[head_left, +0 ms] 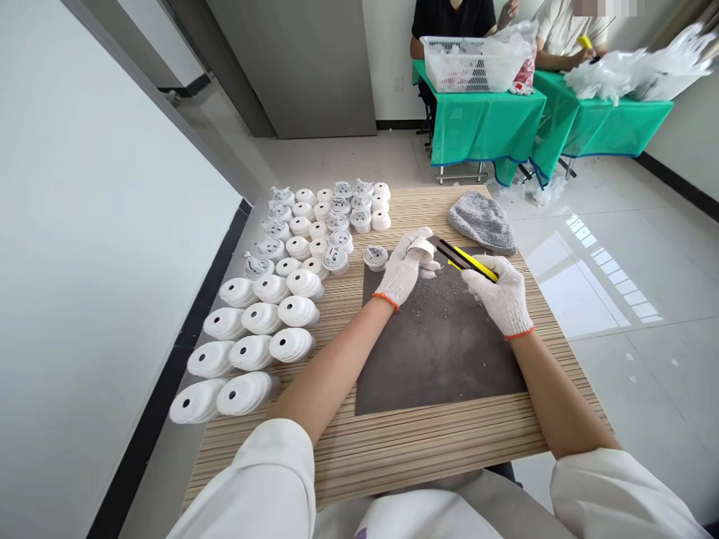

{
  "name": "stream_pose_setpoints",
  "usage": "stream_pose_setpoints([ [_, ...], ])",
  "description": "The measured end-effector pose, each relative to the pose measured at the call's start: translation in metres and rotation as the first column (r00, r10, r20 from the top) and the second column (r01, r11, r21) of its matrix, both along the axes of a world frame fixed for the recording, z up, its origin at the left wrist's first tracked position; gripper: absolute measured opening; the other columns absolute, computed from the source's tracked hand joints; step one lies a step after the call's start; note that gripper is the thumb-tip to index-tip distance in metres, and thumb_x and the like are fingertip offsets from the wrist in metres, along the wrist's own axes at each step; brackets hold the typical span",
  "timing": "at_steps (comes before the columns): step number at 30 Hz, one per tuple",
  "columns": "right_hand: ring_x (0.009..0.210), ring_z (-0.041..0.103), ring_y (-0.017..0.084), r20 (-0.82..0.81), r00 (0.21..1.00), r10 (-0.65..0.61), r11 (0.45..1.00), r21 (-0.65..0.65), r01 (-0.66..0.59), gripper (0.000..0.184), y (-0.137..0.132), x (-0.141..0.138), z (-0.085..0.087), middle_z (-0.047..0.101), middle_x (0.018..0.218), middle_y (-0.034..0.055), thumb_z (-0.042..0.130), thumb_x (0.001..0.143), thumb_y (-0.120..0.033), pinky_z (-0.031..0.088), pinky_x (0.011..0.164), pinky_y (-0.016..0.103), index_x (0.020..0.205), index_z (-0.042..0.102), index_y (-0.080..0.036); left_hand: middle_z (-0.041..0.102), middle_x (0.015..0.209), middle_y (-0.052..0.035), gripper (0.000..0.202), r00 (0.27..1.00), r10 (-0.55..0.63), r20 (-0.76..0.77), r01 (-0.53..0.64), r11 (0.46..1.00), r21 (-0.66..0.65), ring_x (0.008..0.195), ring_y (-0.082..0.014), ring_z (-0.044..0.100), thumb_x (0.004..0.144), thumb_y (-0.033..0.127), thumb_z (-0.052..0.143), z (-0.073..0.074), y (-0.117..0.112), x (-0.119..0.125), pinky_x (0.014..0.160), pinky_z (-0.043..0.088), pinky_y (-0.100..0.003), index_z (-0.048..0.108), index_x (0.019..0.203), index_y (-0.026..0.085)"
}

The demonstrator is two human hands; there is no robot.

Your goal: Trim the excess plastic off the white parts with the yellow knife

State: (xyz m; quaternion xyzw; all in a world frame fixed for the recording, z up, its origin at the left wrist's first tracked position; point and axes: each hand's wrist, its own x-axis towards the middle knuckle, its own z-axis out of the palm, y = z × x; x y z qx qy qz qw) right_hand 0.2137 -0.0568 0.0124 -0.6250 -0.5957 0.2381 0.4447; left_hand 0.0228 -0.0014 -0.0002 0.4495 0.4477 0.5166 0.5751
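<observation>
Both my hands wear white knit gloves with orange cuffs. My left hand (405,263) is closed around a small white round plastic part (421,248), held above the dark mat (438,367). In my right hand (502,293) is a yellow and black utility knife (466,260), its front end pointing at the white part and close to it. Whether the blade touches the part I cannot tell. Fine shavings lie on the mat below. A white round part with a grey top (376,257) sits left of my left hand, at the mat's corner.
Stacks of white discs (241,393) and several grey-topped round parts (335,259) stand in rows on the left of the wooden table (393,457). A grey cloth (481,221) lies at the back right. Beyond, two people sit at green-covered tables (483,123) with a white basket (469,66) and plastic bags.
</observation>
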Motion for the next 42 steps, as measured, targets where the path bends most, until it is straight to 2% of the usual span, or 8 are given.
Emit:
stream_pose_setpoints([
  [4, 0.068, 0.066, 0.016, -0.016, 0.997, 0.070, 0.996, -0.060, -0.071, 0.047, 0.010, 0.004, -0.010, 0.071, 0.094, 0.0045, 0.079, 0.073, -0.048, 0.056, 0.058, 0.029, 0.110, 0.075, -0.019, 0.073, 0.111, -0.0038, 0.048, 1.000, 0.006, 0.003, -0.006, 1.000, 0.008, 0.079, -0.0147, 0.075, 0.089, 0.031, 0.060, -0.001, 0.001, 0.001, 0.070, 0.062, -0.027, 0.062, 0.137, 0.030],
  [9, 0.052, 0.058, 0.013, -0.225, 0.974, 0.029, 0.968, -0.236, -0.083, 0.052, 0.012, 0.005, -0.005, 0.063, 0.063, -0.0035, 0.079, 0.075, -0.046, 0.048, 0.048, 0.023, 0.119, 0.070, -0.019, 0.073, 0.114, -0.0046, 0.049, 0.999, 0.016, 0.042, -0.018, 0.999, 0.035, 0.087, -0.0141, 0.074, 0.085, 0.030, 0.067, -0.012, 0.008, 0.001, 0.076, 0.062, -0.025, 0.063, 0.134, 0.025],
  [12, 0.048, 0.055, 0.011, -0.310, 0.949, 0.062, 0.946, -0.285, -0.155, 0.052, 0.011, 0.006, 0.000, 0.060, 0.058, -0.0051, 0.080, 0.073, -0.043, 0.043, 0.043, 0.020, 0.117, 0.070, -0.018, 0.072, 0.116, -0.0060, 0.049, 0.995, 0.035, 0.093, -0.037, 0.999, 0.023, 0.089, -0.0152, 0.074, 0.081, 0.023, 0.068, -0.015, 0.010, 0.001, 0.073, 0.061, -0.024, 0.065, 0.129, 0.023],
  [16, 0.046, 0.053, 0.010, -0.278, 0.959, 0.065, 0.947, -0.285, -0.146, 0.054, 0.012, 0.006, 0.000, 0.059, 0.058, -0.0051, 0.081, 0.072, -0.043, 0.042, 0.041, 0.019, 0.118, 0.070, -0.018, 0.073, 0.112, -0.0067, 0.048, 0.989, -0.026, 0.147, 0.029, 0.999, -0.021, 0.082, -0.0169, 0.076, 0.082, 0.022, 0.063, -0.007, 0.005, 0.000, 0.067, 0.061, -0.026, 0.065, 0.129, 0.023],
  [20, 0.046, 0.053, 0.010, -0.271, 0.957, 0.102, 0.942, -0.285, -0.180, 0.053, 0.013, 0.006, -0.001, 0.059, 0.058, -0.0052, 0.081, 0.071, -0.041, 0.042, 0.041, 0.019, 0.117, 0.071, -0.017, 0.074, 0.108, -0.0068, 0.048, 0.997, -0.001, 0.079, 0.002, 1.000, -0.014, 0.078, -0.0155, 0.075, 0.085, 0.026, 0.063, 0.000, 0.001, 0.000, 0.067, 0.061, -0.026, 0.062, 0.133, 0.023],
  [27, 0.044, 0.052, 0.010, -0.287, 0.955, 0.079, 0.940, -0.298, -0.167, 0.053, 0.012, 0.007, 0.001, 0.058, 0.055, -0.0060, 0.079, 0.073, -0.041, 0.041, 0.040, 0.019, 0.120, 0.070, -0.019, 0.072, 0.088, -0.0029, 0.046, 1.000, 0.023, 0.014, -0.023, 1.000, -0.003, 0.070, -0.0105, 0.068, 0.086, 0.032, 0.066, -0.004, 0.004, 0.001, 0.067, 0.059, -0.023, 0.064, 0.130, 0.020],
  [34, 0.045, 0.052, 0.009, -0.299, 0.952, 0.065, 0.941, -0.300, -0.159, 0.052, 0.013, 0.008, -0.001, 0.059, 0.059, -0.0059, 0.080, 0.074, -0.041, 0.040, 0.040, 0.018, 0.121, 0.070, -0.020, 0.074, 0.104, -0.0076, 0.050, 0.991, -0.024, 0.129, 0.023, 1.000, 0.008, 0.081, -0.0161, 0.074, 0.087, 0.045, 0.069, -0.009, 0.005, -0.001, 0.069, 0.062, -0.025, 0.064, 0.131, 0.023],
  [42, 0.046, 0.053, 0.009, -0.303, 0.950, 0.067, 0.942, -0.293, -0.160, 0.052, 0.013, 0.009, -0.001, 0.061, 0.062, -0.0049, 0.079, 0.074, -0.039, 0.041, 0.039, 0.017, 0.122, 0.069, -0.019, 0.074, 0.104, -0.0043, 0.042, 0.998, 0.003, 0.070, -0.005, 1.000, 0.023, 0.083, -0.0123, 0.071, 0.085, 0.033, 0.071, -0.009, 0.007, -0.001, 0.072, 0.060, -0.022, 0.067, 0.126, 0.022],
])
